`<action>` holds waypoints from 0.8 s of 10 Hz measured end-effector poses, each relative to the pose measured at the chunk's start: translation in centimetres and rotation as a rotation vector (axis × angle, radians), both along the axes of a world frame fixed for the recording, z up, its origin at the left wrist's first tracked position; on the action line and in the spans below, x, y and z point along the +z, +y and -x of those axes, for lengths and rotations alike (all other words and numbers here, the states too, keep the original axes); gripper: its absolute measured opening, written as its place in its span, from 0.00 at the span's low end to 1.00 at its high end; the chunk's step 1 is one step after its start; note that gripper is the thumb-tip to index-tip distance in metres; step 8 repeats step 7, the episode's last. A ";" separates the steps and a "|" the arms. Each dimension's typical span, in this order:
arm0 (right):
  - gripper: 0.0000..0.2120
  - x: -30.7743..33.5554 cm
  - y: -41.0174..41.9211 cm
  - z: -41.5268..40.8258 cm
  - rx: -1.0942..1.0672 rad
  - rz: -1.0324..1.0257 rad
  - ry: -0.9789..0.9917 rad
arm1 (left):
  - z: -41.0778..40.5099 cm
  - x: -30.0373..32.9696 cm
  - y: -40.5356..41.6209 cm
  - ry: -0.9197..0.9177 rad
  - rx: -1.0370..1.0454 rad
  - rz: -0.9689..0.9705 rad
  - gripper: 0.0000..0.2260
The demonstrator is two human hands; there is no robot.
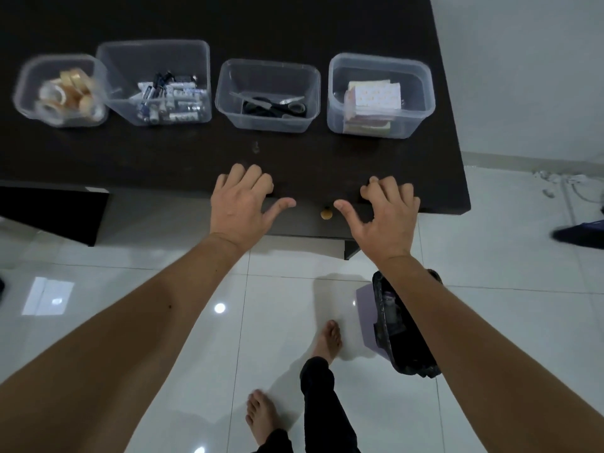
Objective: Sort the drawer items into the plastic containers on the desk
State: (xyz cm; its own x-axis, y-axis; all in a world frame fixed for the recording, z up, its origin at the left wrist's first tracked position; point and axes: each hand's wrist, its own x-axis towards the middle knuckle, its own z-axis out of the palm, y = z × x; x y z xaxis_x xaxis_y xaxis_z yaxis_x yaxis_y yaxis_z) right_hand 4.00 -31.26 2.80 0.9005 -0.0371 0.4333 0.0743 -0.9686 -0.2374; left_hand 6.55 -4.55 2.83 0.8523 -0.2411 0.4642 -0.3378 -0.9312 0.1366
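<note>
A: How much open desk [163,158] is there near the drawer knob [326,213]?

B: A bare dark strip runs above the knob, wide enough for a hand to sweep sideways.

A: And beyond that strip?

B: Four clear containers in a row block it. The scissors container [267,94] stands straight above the knob, the notepad container [380,94] up to its right, the battery container [157,81] and tape container [60,89] up to its left, those two touching.

A: Gaps?

B: Narrow ones either side of the scissors container.

A: Below the knob?

B: Open floor; a lined bin [397,325] stands lower right.

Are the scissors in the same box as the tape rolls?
No, the scissors lie alone in the third container, while the tape rolls fill the leftmost one.
</note>
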 end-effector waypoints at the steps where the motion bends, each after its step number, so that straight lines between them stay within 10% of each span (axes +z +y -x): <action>1: 0.25 0.2 0.1 0.0 -0.001 0.010 0.033 | 0.3 0.6 -0.4 0.061 0.021 0.019 0.22; 5: 0.12 4.6 0.4 0.6 0.064 0.103 0.421 | 0.6 3.7 -2.3 0.218 0.108 -0.130 0.18; 8: 0.31 11.9 -1.5 -1.7 0.299 0.055 0.966 | 0.8 2.7 -1.3 0.380 0.038 -0.125 0.22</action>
